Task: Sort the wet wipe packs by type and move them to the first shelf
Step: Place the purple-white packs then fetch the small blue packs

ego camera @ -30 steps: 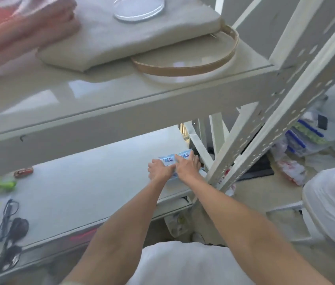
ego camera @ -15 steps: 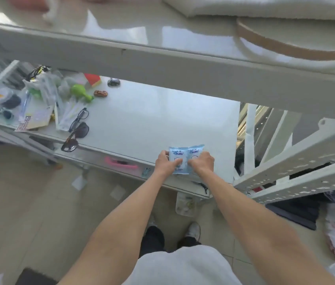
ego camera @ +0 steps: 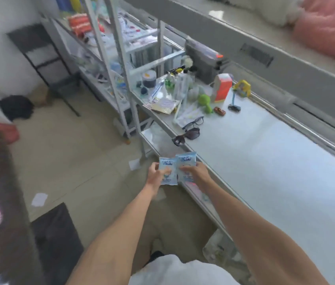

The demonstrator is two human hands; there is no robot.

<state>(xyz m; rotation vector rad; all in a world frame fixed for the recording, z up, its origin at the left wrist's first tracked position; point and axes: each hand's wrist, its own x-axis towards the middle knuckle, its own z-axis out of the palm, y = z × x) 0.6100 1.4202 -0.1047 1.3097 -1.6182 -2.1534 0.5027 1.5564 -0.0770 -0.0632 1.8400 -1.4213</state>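
Observation:
Two light blue wet wipe packs are held side by side in the air, just off the front edge of the white shelf [ego camera: 265, 153]. My left hand [ego camera: 156, 177] grips the left wet wipe pack [ego camera: 167, 167] from its left side. My right hand [ego camera: 197, 173] grips the right wet wipe pack [ego camera: 186, 164], which overlaps the left one slightly. Both packs stand upright with their printed fronts toward me. The lower parts of both packs are hidden by my fingers.
Sunglasses [ego camera: 187, 136] and clear glasses [ego camera: 194, 122] lie near the shelf's front edge. Beyond them stand a green toy [ego camera: 204, 101], an orange box [ego camera: 223, 87], toy cars and bottles. An upper shelf [ego camera: 265, 44] overhangs at the right. A dark mat [ego camera: 55, 239] lies on the floor.
Both hands have lifted the two packs off the shelf surface and drawn them back past its front edge. The view has swung left, showing more shelves and floor.

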